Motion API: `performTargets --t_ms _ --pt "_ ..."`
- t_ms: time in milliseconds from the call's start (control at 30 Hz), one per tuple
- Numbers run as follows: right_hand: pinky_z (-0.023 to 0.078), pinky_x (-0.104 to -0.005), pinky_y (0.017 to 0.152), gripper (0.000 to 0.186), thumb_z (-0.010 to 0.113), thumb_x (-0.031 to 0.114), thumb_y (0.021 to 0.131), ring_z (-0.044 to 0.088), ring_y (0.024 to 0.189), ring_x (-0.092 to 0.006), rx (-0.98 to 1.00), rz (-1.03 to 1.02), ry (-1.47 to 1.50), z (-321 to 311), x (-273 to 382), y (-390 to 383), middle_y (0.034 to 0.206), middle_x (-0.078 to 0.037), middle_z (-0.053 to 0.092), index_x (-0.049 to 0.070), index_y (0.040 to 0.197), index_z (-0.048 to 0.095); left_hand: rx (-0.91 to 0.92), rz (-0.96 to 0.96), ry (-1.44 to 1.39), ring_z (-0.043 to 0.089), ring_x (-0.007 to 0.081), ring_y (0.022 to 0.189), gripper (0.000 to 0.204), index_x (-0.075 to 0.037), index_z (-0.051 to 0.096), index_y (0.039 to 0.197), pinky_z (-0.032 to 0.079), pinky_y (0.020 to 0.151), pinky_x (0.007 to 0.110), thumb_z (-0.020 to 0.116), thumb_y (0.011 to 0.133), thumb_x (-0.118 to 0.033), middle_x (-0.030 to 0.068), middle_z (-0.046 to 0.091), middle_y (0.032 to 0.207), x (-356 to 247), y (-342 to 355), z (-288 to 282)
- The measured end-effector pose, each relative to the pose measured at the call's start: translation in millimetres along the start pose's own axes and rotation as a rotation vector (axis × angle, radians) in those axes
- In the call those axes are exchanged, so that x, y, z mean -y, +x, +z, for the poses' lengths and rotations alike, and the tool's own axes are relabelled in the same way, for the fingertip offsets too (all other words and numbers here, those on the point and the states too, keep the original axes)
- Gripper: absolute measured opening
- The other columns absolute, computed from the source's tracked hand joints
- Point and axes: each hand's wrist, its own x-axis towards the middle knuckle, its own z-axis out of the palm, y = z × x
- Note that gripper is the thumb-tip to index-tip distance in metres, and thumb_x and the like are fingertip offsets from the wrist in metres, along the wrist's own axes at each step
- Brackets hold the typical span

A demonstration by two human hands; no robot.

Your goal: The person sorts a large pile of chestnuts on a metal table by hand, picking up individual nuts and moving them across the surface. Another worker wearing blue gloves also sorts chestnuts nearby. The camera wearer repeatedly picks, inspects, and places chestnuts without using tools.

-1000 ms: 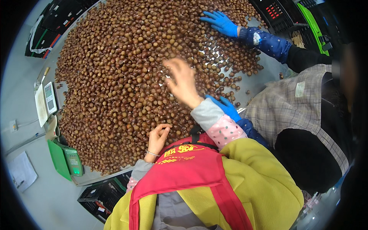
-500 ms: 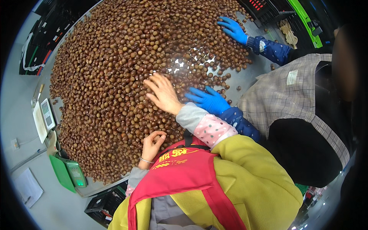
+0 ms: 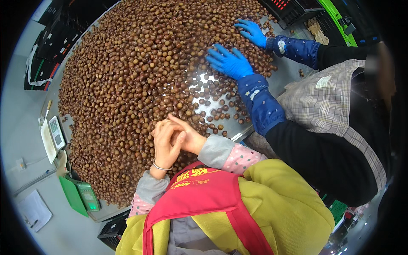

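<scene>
A wide heap of glossy brown chestnuts (image 3: 123,80) covers the table. At its near side my two hands meet over the nuts. My left hand (image 3: 166,144), with a bracelet on the wrist, has bent fingers and lies partly across my right hand (image 3: 192,139). Whether a nut sits between the left fingers is hidden. The right fingers disappear behind the left hand; only the back of the hand and part of a finger show. To the right, a co-worker's blue-gloved hand (image 3: 231,63) spreads over the nuts, and their other gloved hand (image 3: 253,33) rests farther back.
Loose chestnuts lie scattered over a shiny patch of tabletop (image 3: 236,127). A white scale (image 3: 56,131) and a green scale (image 3: 88,197) stand at the left edge. Black crates (image 3: 293,10) stand at the back right. The co-worker's checked apron (image 3: 323,97) is close on my right.
My right hand has drawn back from the heap to meet my left, which moved slightly up. The co-worker's nearer gloved hand has moved farther across the nuts, and the shiny patch shows more.
</scene>
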Motion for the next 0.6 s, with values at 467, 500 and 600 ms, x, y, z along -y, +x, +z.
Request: performTargets --t_ms 467,500,600 --pt "0.047 -0.0413 0.057 0.027 0.075 0.014 0.091 0.061 0.06 -0.031 -0.377 -1.231 -2.03 -42.1 36.8 -42.6 0.07 -0.009 0.059 0.005 0.071 0.06 0.016 0.082 -0.035 0.064 0.027 0.125 0.025 -0.004 0.069 0.125 0.05 0.108 0.039 0.06 0.106 -0.016 0.0112 0.068 0.132 125.3 206.1 -10.9" --pt "0.048 -0.041 0.058 0.026 0.075 0.013 0.09 0.061 0.061 -0.0308 -0.408 -1.257 -2.025 -42.5 38.2 -41.6 0.07 -0.009 0.059 0.005 0.071 0.06 0.007 0.137 0.046 0.064 0.0285 0.125 0.023 -0.004 0.069 0.124 0.05 0.108 0.04 0.06 0.105 -0.014 0.0116 0.068 0.132 136.5 223.3 -9.8" --pt "0.047 -0.0396 0.059 0.026 0.076 0.011 0.089 0.059 0.061 -0.0289 -0.415 -1.277 -2.074 -42.9 38.9 -37.8 0.07 -0.008 0.059 0.005 0.071 0.058 -0.043 0.283 0.322 0.062 0.0356 0.118 0.021 -0.006 0.069 0.116 0.05 0.102 0.043 0.066 0.096 -0.007 0.012 0.068 0.125 163.2 262.3 -4.6"
